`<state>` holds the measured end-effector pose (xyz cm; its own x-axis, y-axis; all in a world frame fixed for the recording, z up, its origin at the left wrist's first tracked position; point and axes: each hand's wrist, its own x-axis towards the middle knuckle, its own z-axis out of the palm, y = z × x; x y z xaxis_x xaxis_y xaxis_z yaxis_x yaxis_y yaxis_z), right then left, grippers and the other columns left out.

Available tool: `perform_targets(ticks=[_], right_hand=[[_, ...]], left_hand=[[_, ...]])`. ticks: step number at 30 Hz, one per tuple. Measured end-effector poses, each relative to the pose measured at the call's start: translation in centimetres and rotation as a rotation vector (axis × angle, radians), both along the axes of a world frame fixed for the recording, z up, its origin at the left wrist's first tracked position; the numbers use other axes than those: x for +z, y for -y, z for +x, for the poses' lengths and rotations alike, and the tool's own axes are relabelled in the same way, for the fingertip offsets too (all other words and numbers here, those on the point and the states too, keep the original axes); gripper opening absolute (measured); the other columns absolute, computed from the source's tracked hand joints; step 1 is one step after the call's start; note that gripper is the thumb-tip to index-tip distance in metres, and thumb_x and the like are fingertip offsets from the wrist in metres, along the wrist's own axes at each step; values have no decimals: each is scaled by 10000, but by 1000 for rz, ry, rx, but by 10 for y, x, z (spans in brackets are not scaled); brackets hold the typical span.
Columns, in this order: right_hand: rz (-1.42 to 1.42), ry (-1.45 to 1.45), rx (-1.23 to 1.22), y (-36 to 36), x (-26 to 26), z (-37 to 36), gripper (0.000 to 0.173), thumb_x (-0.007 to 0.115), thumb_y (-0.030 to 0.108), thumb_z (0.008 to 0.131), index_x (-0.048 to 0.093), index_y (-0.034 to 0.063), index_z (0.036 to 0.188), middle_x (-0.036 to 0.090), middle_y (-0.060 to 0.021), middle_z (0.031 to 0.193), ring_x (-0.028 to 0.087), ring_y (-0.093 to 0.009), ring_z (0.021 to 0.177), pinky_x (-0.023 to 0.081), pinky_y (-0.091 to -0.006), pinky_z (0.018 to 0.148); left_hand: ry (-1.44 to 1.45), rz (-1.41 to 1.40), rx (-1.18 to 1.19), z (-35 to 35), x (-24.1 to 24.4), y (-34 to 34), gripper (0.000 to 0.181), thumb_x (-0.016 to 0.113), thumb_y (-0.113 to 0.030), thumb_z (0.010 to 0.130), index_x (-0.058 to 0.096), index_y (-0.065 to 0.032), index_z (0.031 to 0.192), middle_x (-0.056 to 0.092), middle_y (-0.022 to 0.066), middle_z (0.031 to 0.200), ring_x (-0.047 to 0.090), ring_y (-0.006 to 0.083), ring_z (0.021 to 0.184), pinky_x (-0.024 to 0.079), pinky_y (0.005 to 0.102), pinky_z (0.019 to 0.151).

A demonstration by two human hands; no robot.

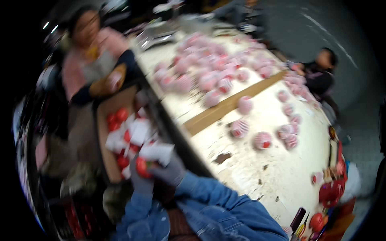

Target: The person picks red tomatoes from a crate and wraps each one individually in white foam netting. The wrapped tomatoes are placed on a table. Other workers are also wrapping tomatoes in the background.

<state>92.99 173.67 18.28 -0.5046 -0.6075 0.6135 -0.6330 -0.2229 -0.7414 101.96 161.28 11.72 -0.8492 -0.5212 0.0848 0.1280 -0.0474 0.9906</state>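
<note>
My left hand [140,181], in a grey glove, is closed around a red fruit [142,167], which looks like an apple or a tomato. From the right my other hand, the gloved right hand [172,171], touches the fruit with its fingers. A white piece of paper or padding [158,152] sticks out at the right hand, apparently held there, though blur hides the grip. Both hands are over the near end of a dark crate with a cardboard lining [112,164]. Inside it lie loose red fruits [121,114] among white paper pieces [141,130].
On the white table [241,162] lie many fruits in pink foam nets [208,79], split by a cardboard strip [223,113]. A person in pink [75,69] holds a netted fruit across the crate. Scissors [301,229] and a red object [331,192] sit near right.
</note>
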Motion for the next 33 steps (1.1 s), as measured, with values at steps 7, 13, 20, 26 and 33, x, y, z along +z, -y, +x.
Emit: perform_targets(ticks=[7,13,20,26,33], right_hand=[[-21,103,-53,-11,-11,-1,310,637,201,808,600,28,1063,604,-111,1082,547,-262,1037,390,-357,943],[86,12,-28,-19,0,1,312,557,211,847,580,50,1113,601,-125,1072,544,-311,1007,402,-369,923],[231,-64,-69,-18,14,3,325,569,179,789,592,69,1094,597,-130,999,537,-322,962,411,-366,879],[-53,-128,-121,-13,13,-8,252,552,117,779,613,75,1020,619,-117,1008,568,-312,953,427,-402,855],[-8,169,-62,-17,7,8,287,583,2,751,623,31,1033,623,-120,1036,576,-282,997,418,-369,910]], left_hand=[[-262,448,38,-11,-5,-12,375,364,-220,965,367,12,1260,466,154,1226,499,242,1102,454,360,916],[-186,270,-44,-10,-14,2,415,495,-245,904,420,15,1219,507,163,1156,505,264,1072,456,365,892],[-33,99,252,3,16,-14,537,582,-270,835,387,12,1248,436,137,1219,480,246,1079,438,352,905],[-258,458,11,-1,20,-18,492,527,-99,871,330,-15,1314,511,30,849,501,132,740,460,265,684],[-291,788,14,0,43,-23,390,526,-228,853,447,-25,1177,528,120,1055,558,223,967,495,336,837]])
